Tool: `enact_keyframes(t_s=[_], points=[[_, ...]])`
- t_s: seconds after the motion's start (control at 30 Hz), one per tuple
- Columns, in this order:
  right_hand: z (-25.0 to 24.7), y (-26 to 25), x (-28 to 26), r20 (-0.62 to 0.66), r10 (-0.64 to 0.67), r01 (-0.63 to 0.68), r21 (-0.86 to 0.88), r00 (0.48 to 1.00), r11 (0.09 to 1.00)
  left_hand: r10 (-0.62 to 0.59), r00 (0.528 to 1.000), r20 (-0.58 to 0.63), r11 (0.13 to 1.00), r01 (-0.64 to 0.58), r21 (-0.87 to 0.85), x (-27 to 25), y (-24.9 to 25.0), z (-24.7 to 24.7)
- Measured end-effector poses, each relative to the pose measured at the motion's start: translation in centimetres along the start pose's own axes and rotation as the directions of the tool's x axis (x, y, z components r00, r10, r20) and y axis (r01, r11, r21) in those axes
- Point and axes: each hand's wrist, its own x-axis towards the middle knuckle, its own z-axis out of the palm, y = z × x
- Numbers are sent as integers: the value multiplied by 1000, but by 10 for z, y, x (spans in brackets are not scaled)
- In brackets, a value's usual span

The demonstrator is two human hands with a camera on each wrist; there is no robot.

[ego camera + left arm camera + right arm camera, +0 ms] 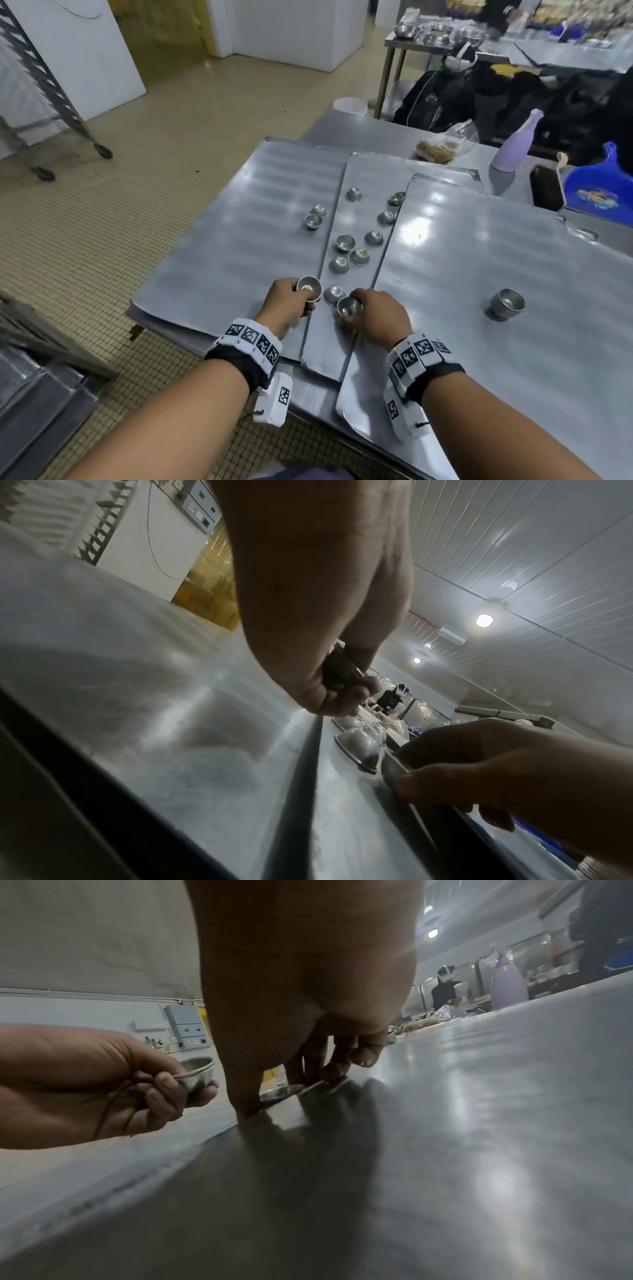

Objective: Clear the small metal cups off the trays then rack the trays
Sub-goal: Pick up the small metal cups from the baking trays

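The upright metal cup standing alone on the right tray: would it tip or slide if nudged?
The cup looks thin and light, so it would probably slide on the smooth, shiny tray. Its base looks narrower than its rim, so a push near the top might tip it.

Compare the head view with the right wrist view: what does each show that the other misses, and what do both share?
Only the head view shows the loose cups spread over the middle tray, the lone stack of cups on the right tray, and the wheeled rack. Only the right wrist view shows a wall-mounted panel. Both show the left hand gripping nested cups, the right hand, and the lilac bottle.
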Motion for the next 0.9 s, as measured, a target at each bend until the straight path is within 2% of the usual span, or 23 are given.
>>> enact_keyframes(t_s=[0.2, 0.33, 0.47, 0.57, 0.67, 0.77, 0.9], points=[[-8, 0, -2, -29, 32, -28, 120, 999, 992, 22, 999, -46, 1000, -22, 0, 13, 2, -3], [-18, -9, -6, -128, 20, 5, 192, 992, 981, 32, 999, -36, 999, -33, -35, 19, 6, -3], [-27, -26, -8, -258, -9, 71, 236, 966, 969, -23, 1000, -4, 974, 22, -225, 18, 18, 5], [-30, -37, -7, -321, -57, 133, 218, 945, 967, -63, 995, 77, 931, 86, -354, 14, 24, 11], [-29, -44, -5, -332, -90, 159, 187, 939, 969, -56, 983, 173, 895, 127, -427, 12, 27, 18], [-24, -44, 0, -337, -107, 174, 176, 935, 969, -27, 977, 213, 894, 119, -432, 10, 32, 21], [-18, -36, 6, -268, -141, 192, 172, 953, 966, 20, 992, 124, 922, 30, -387, 11, 32, 11]])
